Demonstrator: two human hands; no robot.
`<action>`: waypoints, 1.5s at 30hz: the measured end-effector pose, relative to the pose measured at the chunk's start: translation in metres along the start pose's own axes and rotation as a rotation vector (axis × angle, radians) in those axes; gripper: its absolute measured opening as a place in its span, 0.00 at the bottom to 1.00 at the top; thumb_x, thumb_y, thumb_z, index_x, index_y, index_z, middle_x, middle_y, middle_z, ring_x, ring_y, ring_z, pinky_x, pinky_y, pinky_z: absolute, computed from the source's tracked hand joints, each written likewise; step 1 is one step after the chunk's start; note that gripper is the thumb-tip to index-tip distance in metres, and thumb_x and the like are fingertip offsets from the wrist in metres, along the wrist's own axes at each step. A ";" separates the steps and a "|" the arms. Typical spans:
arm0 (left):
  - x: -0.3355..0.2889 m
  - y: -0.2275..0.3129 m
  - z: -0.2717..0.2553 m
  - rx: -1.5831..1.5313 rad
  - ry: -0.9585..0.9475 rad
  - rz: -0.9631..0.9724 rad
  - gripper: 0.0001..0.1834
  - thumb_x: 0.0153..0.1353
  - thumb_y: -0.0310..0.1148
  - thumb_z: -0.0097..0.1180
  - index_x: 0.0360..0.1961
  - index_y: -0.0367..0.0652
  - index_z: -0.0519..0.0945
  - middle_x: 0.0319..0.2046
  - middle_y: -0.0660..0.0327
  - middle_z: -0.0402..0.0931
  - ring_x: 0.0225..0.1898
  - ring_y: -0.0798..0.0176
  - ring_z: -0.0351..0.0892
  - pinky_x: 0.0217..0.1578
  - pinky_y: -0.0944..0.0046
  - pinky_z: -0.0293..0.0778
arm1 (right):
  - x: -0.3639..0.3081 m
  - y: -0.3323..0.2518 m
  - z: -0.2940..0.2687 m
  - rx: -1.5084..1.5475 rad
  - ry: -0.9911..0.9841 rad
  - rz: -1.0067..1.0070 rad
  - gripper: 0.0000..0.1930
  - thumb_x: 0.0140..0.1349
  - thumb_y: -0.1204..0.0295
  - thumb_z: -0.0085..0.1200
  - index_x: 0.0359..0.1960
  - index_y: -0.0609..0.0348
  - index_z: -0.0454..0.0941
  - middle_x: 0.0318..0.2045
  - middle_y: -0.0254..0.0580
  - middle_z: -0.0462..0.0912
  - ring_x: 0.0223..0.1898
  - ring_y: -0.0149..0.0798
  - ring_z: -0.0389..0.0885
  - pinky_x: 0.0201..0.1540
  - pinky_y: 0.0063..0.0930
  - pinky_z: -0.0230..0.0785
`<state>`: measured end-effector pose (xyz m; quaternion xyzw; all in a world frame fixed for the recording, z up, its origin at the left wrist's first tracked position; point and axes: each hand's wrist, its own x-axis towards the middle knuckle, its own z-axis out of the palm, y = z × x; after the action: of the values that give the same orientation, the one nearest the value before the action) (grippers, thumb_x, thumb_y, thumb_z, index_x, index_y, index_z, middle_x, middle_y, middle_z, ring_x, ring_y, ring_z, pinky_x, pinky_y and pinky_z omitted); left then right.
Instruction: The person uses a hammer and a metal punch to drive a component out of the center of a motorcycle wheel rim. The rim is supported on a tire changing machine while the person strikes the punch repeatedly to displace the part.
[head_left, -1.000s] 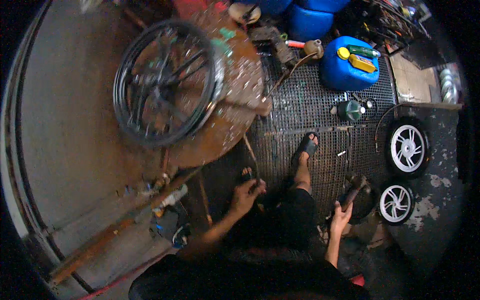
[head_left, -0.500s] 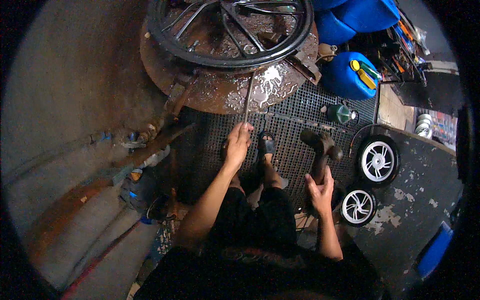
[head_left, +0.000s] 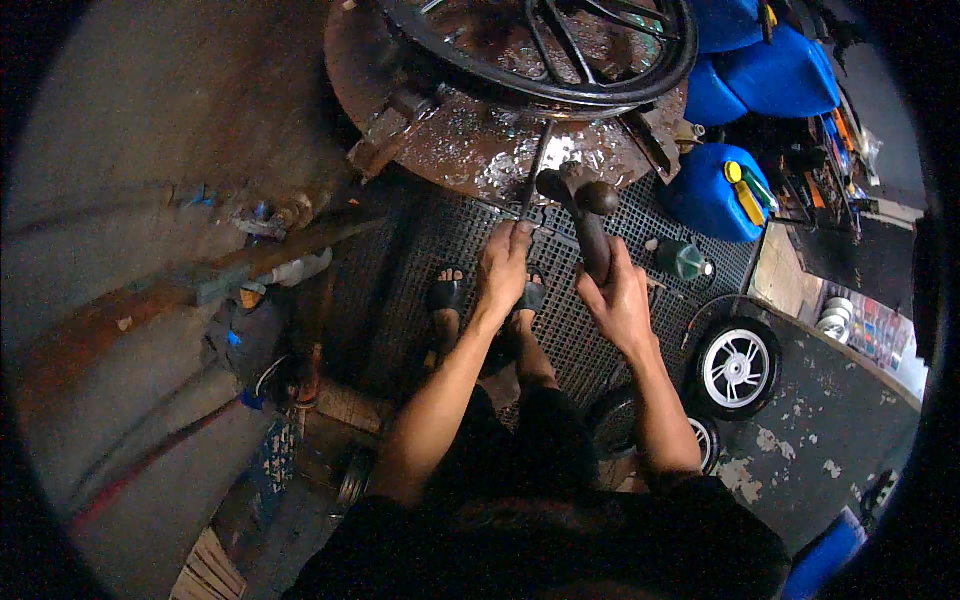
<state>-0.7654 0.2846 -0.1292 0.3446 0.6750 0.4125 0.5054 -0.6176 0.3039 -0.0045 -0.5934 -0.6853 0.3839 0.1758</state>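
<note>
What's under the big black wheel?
Under the black wheel is a wet, rusty-brown round table, showing through the gaps; a metal bar sticks out at the right. Whatever lies directly beneath the wheel's solid parts is hidden.

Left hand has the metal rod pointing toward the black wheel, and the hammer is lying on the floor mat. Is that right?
Not quite: the hammer is held up in the right hand, as the head view shows. The left hand does have the metal rod pointing toward the black wheel.
</note>
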 end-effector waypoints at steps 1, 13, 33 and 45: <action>-0.001 0.004 0.001 0.021 0.004 -0.009 0.18 0.67 0.42 0.40 0.34 0.36 0.72 0.27 0.50 0.72 0.30 0.49 0.71 0.33 0.54 0.66 | 0.003 0.004 0.001 -0.011 -0.017 -0.029 0.18 0.52 0.75 0.55 0.43 0.64 0.66 0.18 0.47 0.73 0.16 0.37 0.72 0.23 0.30 0.66; -0.006 0.004 0.003 -0.003 0.109 0.128 0.20 0.67 0.45 0.40 0.32 0.36 0.73 0.24 0.52 0.71 0.28 0.49 0.71 0.32 0.55 0.66 | 0.017 -0.013 -0.001 -0.049 0.070 -0.124 0.17 0.49 0.75 0.55 0.41 0.65 0.65 0.20 0.53 0.74 0.19 0.45 0.76 0.26 0.34 0.67; -0.005 0.008 0.012 0.056 0.242 0.109 0.20 0.67 0.45 0.40 0.37 0.36 0.73 0.29 0.47 0.74 0.32 0.45 0.73 0.35 0.53 0.67 | 0.033 -0.007 0.008 -0.149 -0.055 -0.042 0.20 0.48 0.76 0.58 0.42 0.67 0.65 0.19 0.60 0.72 0.21 0.58 0.74 0.26 0.40 0.65; -0.015 0.009 0.015 -0.025 0.195 0.082 0.22 0.68 0.48 0.38 0.36 0.37 0.73 0.23 0.49 0.70 0.26 0.49 0.69 0.30 0.55 0.65 | 0.029 0.002 0.010 -0.213 -0.103 -0.027 0.21 0.48 0.75 0.57 0.45 0.68 0.68 0.20 0.56 0.74 0.21 0.46 0.76 0.28 0.35 0.68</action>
<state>-0.7464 0.2781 -0.1177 0.3239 0.7011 0.4729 0.4242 -0.6296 0.3280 -0.0188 -0.5790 -0.7381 0.3366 0.0812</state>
